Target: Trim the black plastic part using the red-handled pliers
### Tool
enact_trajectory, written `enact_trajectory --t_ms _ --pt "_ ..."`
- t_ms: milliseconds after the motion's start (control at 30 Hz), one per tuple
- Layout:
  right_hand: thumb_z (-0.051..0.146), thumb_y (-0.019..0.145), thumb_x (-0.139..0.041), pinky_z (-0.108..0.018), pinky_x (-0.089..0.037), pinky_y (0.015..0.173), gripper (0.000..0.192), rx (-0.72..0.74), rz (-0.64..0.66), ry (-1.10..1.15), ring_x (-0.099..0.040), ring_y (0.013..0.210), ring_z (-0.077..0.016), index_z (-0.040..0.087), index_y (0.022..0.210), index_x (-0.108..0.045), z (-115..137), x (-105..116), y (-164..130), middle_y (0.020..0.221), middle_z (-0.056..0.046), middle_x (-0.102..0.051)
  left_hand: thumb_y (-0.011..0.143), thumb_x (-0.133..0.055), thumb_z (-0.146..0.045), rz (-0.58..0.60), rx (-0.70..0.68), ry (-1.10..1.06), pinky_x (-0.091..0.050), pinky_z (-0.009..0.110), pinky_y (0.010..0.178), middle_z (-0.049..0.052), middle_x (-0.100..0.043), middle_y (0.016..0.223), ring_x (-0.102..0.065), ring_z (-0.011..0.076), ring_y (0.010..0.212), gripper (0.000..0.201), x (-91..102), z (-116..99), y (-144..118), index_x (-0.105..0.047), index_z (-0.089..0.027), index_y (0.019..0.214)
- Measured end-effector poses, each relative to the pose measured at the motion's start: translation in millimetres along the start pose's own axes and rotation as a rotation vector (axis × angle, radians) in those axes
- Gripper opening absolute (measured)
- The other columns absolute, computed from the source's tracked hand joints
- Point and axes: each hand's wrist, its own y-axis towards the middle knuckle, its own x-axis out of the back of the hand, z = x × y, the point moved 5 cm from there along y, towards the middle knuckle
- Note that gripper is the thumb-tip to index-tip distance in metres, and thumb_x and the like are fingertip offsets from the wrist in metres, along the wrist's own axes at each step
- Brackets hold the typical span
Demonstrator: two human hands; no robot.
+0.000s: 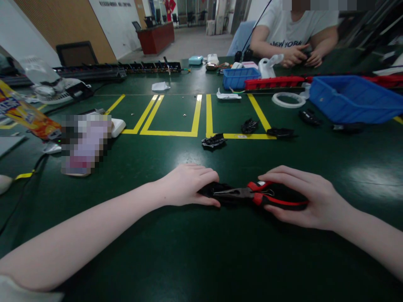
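Green workbench [176, 260], near edge: pliers job
Right hand [302, 199] fingers wrapped on red-handled pliers [252, 193], long axis left-right, nose pointing left into black part [211, 189] pinned under left hand [189, 184], fingers flat together

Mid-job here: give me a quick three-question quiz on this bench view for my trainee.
1. True or false: the right hand holds the red-handled pliers by their handles.
2. What does the left hand press on? A) a white ring B) a small black part C) a blue bin
3. Fill in: the pliers' tips point toward the ____ hand.

Key: 1 true; 2 B; 3 left.
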Motion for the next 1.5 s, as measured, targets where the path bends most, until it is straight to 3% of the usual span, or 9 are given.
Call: enact_trajectory --t_ms 567,900,1200,1500 --pt "0.031 0.077 -0.067 -0.04 -0.055 0.081 0.048 0.013 -0.09 -0.018 -0.061 0.098 -0.0243 0.024 0.122 -0.054 -1.0 -0.5 -2.6 0.11 -0.009 -0.061 0.085 -0.055 -0.055 0.024 0.015 -0.041 -0.034 0.025 0.06 0.0 -0.06 0.083 -0.055 0.0145 0.072 0.037 -0.4 0.1 1.0 -0.054 -0.019 0.094" --pt "0.039 0.079 -0.063 -0.033 -0.055 0.072 0.041 0.043 -0.108 -0.053 -0.063 0.091 -0.021 0.023 0.116 -0.056 1.4 -1.0 -3.6 0.105 -0.008 -0.062 0.087 -0.052 -0.056 0.016 -0.014 -0.02 -0.036 0.025 0.061 0.0 -0.06 0.085 -0.055 0.0149 0.074 0.038 -1.5 -0.5 0.0 -0.053 -0.018 0.096" --pt "0.034 0.078 -0.065 -0.035 -0.055 0.071 0.046 0.118 -0.059 -0.167 -0.063 0.09 -0.0224 0.021 0.121 -0.053 7.4 3.5 -5.0 0.106 -0.009 -0.062 0.09 -0.047 -0.056 0.011 -0.053 0.065 -0.037 0.027 0.063 0.002 -0.06 0.087 -0.057 0.0162 0.077 0.038 -1.0 -2.5 0.1 -0.053 -0.018 0.096" --pt "0.036 0.08 -0.062 -0.041 -0.055 0.068 0.046 0.059 -0.079 -0.143 -0.064 0.089 -0.0258 0.029 0.123 -0.052 4.4 2.3 -5.6 0.106 -0.007 -0.062 0.089 -0.048 -0.056 -0.003 -0.061 0.046 -0.037 0.027 0.063 0.002 -0.062 0.087 -0.058 0.0162 0.076 0.039 0.0 -1.4 1.0 -0.053 -0.018 0.095"
